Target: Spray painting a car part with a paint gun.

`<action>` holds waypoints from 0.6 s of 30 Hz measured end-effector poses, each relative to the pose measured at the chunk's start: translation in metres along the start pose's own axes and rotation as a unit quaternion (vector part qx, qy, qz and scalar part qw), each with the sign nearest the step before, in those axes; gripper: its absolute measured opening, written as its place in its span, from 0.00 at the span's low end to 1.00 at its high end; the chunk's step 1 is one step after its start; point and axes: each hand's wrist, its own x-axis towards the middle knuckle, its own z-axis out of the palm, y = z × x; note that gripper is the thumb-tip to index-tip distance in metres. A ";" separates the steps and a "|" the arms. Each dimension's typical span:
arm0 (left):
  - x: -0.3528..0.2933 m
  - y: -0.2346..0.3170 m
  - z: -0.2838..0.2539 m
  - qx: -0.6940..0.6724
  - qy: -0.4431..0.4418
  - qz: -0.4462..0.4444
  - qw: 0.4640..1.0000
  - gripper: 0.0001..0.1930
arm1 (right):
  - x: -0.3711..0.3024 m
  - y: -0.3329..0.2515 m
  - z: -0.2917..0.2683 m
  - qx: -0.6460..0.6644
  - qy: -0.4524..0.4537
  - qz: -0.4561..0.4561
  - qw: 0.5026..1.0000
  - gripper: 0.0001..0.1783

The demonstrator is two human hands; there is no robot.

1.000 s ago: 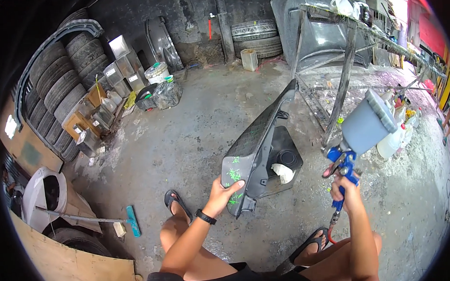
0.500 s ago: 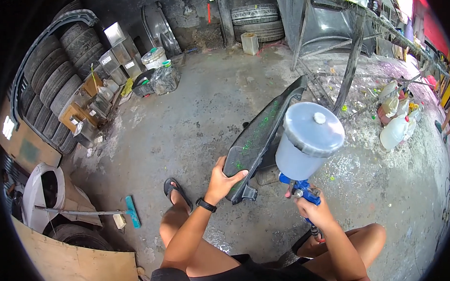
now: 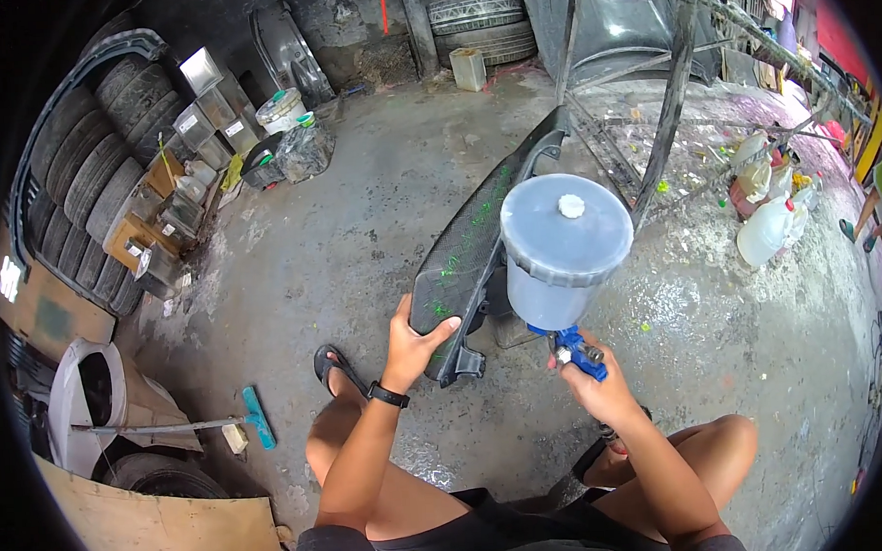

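A long black plastic car trim panel (image 3: pixel 460 251), textured like mesh and marked with green scrawl, is held tilted above the floor. My left hand (image 3: pixel 414 344) grips its near end, thumb on the top face and the other fingers out of sight beneath. In my right hand (image 3: pixel 600 386) is a blue spray gun (image 3: pixel 587 365), fingers wrapped round its handle. A large translucent paint cup (image 3: pixel 558 301) with a white-capped lid sits on top of the gun. The cup overlaps the panel's right side in view, hiding the gun's nozzle.
A dark trestle frame (image 3: pixel 670 102) stands at the far right, with plastic jugs (image 3: pixel 765 233) beside it. Stacked tires (image 3: pixel 88 171) and metal cans (image 3: pixel 203 128) line the left. A teal squeegee (image 3: pixel 258 418) lies left of my foot. Wet patches shine on the concrete floor (image 3: pixel 352 240).
The spray gun has shifted slightly left with my right hand. The panel's far end has swung up and away a little. The whole view has also shifted slightly.
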 end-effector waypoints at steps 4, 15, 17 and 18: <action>-0.001 0.003 -0.003 0.004 0.007 0.012 1.000 0.21 | -0.001 -0.014 -0.004 0.046 -0.047 0.012 0.998 0.17; -0.003 0.003 -0.006 0.029 0.000 0.024 0.999 0.23 | 0.007 -0.007 0.002 -0.021 0.009 -0.015 1.000 0.21; -0.003 0.004 -0.004 0.026 0.001 0.033 0.999 0.23 | 0.010 -0.002 0.001 -0.032 0.018 -0.018 0.999 0.22; -0.004 0.004 -0.004 0.027 0.001 0.032 0.999 0.23 | 0.012 -0.001 0.002 -0.042 0.022 -0.023 0.999 0.22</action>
